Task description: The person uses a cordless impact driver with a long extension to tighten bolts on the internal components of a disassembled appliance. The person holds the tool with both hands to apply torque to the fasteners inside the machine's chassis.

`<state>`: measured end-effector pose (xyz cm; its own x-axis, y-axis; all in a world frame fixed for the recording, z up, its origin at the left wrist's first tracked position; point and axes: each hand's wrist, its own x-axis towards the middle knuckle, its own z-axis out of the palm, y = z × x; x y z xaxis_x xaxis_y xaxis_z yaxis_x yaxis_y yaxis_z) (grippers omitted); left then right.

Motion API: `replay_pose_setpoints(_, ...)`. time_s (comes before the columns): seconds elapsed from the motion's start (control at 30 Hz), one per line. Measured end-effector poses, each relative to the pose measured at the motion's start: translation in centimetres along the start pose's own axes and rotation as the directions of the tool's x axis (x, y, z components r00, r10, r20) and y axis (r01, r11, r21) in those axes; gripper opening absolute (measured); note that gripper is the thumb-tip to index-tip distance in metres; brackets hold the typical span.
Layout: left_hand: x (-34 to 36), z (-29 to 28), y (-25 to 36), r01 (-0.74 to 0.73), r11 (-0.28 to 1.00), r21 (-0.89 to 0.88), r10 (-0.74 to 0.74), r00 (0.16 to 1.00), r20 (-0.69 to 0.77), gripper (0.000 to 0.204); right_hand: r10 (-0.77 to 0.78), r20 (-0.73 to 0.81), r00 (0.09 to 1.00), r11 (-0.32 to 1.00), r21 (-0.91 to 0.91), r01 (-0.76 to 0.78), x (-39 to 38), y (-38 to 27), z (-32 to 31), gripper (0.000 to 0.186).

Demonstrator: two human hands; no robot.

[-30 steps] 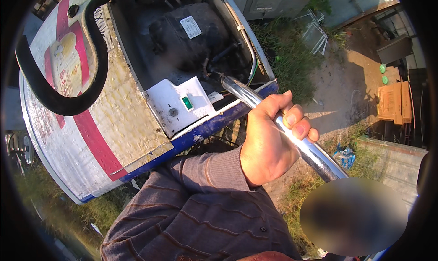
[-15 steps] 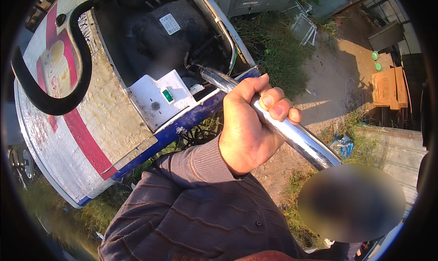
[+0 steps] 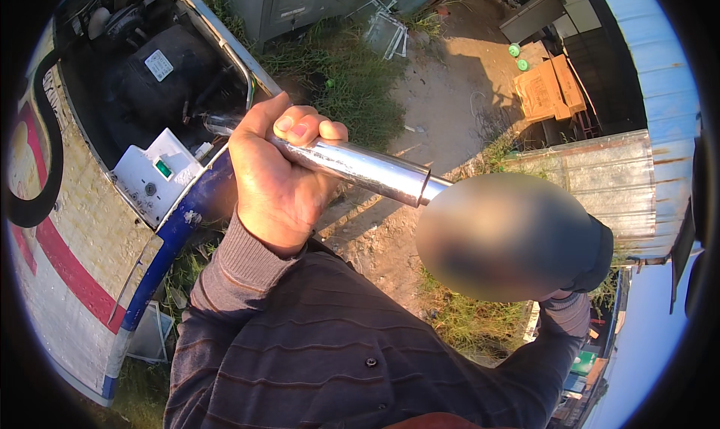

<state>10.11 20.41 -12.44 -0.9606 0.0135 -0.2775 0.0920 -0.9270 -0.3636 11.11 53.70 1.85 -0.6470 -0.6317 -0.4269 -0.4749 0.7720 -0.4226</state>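
My left hand (image 3: 281, 178) is closed around a shiny chrome tube (image 3: 375, 172), built like a hand pump with a thinner rod (image 3: 435, 192) showing at its right end. The tube's left end points into the open machine compartment of a white appliance, close to a black compressor (image 3: 154, 80) and its thin pipes. Whether that end joins a pipe cannot be made out. My right arm (image 3: 566, 320) reaches toward the rod's far end. A blurred oval hides most of my right hand (image 3: 555, 294), including its fingers; dark material shows near the wrist.
The appliance's side (image 3: 82, 241) has a red stripe and blue edge. Beside the compressor lies a white plate with a green switch (image 3: 162, 168). A black curved strip (image 3: 49, 151) hangs at far left. Cardboard (image 3: 541, 91), white frames (image 3: 388, 33) and grass (image 3: 352, 106) lie beyond.
The view has swung right, so the appliance sits further left. The thin rod now shows beyond the tube's right end, and my right forearm has come into fuller view. My left hand keeps its grip.
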Motion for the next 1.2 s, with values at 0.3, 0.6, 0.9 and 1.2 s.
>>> replay_pose_setpoints(0.3,0.0,0.5,0.0,-0.012,1.0,0.011,0.013,0.998,-0.065,0.032,-0.19,-0.258,0.947,0.825,-0.565,0.011,-0.4,-1.0,0.6,0.057)
replay_pose_setpoints(0.6,-0.4,1.2,0.0,-0.023,0.997,0.072,0.028,0.997,-0.068,0.031,0.035,-0.294,0.955,0.901,-0.405,-0.158,0.3,-0.7,1.5,0.016)
replay_pose_setpoints(0.9,-0.5,0.5,0.4,0.04,0.999,0.03,-0.038,0.997,-0.064,0.028,-0.356,-0.333,0.873,0.25,-0.934,-0.254,0.4,-1.6,2.8,0.019)
replay_pose_setpoints(1.2,-0.5,0.9,0.3,0.027,0.998,0.055,-0.023,0.997,-0.074,0.031,-0.373,-0.326,0.869,0.146,-0.945,-0.292,-0.1,-1.4,3.2,0.021)
